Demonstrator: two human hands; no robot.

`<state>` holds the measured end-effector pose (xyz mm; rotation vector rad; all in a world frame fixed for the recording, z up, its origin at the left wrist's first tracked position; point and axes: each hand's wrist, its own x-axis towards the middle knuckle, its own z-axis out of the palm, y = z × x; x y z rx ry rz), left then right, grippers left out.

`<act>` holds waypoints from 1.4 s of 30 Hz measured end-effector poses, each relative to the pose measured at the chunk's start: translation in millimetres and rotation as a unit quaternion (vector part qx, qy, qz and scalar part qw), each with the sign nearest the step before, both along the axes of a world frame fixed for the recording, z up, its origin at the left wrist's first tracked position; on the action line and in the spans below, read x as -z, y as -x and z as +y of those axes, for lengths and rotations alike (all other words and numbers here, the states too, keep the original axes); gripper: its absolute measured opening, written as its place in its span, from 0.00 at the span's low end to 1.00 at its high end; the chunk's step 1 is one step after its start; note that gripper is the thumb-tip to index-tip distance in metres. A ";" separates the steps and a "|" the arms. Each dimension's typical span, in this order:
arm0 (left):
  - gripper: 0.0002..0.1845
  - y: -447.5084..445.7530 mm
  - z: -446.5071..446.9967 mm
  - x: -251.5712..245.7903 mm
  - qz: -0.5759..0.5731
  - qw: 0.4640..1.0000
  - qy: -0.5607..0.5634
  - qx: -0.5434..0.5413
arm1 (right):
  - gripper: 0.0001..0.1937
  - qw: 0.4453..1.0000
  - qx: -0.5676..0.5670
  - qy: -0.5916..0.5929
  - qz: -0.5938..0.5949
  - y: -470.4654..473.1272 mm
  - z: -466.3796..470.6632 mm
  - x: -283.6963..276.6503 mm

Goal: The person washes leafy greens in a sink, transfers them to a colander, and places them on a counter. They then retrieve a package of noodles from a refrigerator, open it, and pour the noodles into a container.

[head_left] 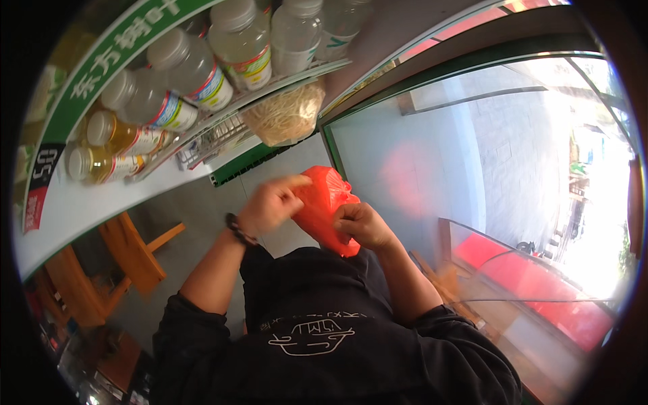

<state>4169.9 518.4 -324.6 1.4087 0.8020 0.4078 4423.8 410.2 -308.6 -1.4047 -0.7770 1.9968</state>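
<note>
A full red plastic bag hangs before my body, its gathered, knotted-looking top towards the right. My right hand has its fingers curled closed on the near right side of the bag. At the bag's left side is my left hand, blurred, thumb and forefinger apart and reaching to the plastic; whether they pinch it is unclear. A dark bead bracelet circles my left wrist. Beyond the hands, a clear bag of pale noodle-like strands sits in a refrigerated display case under the bottle shelf.
Drink bottles line the case's wire shelf at the upper left. A green-framed glass door stands to the right. Wooden furniture is at the lower left. Red panels show through the glass at the right, above grey floor tiles further left.
</note>
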 end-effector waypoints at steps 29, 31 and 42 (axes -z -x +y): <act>0.10 41.0 -28.0 57.4 0.143 0.976 0.142 0.080 | 0.09 0.921 -0.358 -0.149 -0.046 97.4 -12.7 9.2; 0.10 50.3 -30.7 55.5 0.064 0.985 0.157 0.031 | 0.09 0.910 -0.379 -0.158 -0.058 102.7 -11.5 13.8; 0.12 75.1 -59.2 74.2 0.377 0.912 -0.131 -0.092 | 0.08 0.882 -0.405 -0.182 -0.159 126.9 12.7 70.2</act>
